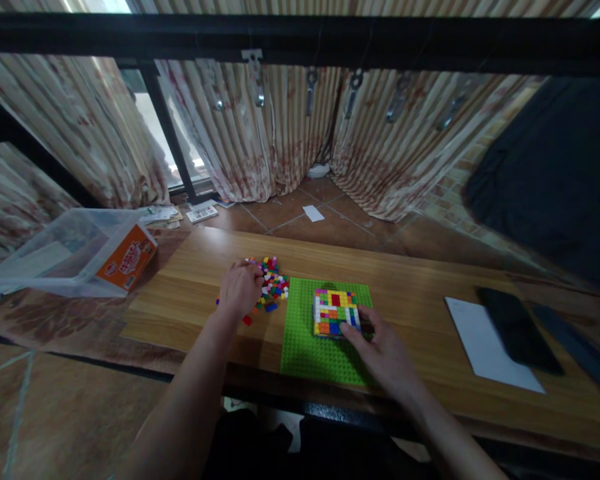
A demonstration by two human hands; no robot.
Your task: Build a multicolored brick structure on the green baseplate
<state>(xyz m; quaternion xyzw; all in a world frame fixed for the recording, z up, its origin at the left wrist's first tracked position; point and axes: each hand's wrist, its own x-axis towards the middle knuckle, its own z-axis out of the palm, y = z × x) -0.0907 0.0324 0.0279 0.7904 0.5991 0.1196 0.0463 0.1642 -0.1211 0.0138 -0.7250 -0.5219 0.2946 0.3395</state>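
Observation:
A square block of stacked toy bricks (336, 312), its top patterned in yellow, red, white, orange and blue, stands on a green studded baseplate (300, 353). My right hand (383, 347) grips its right side, the thumb at the near corner and the fingers behind. To the left of the baseplate, a loose pile of small coloured bricks (275, 287) is spread over the wood. Over the pile's left part is my left hand (243, 288), fingers curled down and pressed together. Whatever lies between those fingertips is hidden.
The wooden table (410, 280) carries a white paper (485, 347) and a dark phone-like slab (523, 330) at the right. A clear plastic bin (75, 267) with an orange label stands left of the table. Curtains (280, 140) hang beyond, and a dark bar crosses above.

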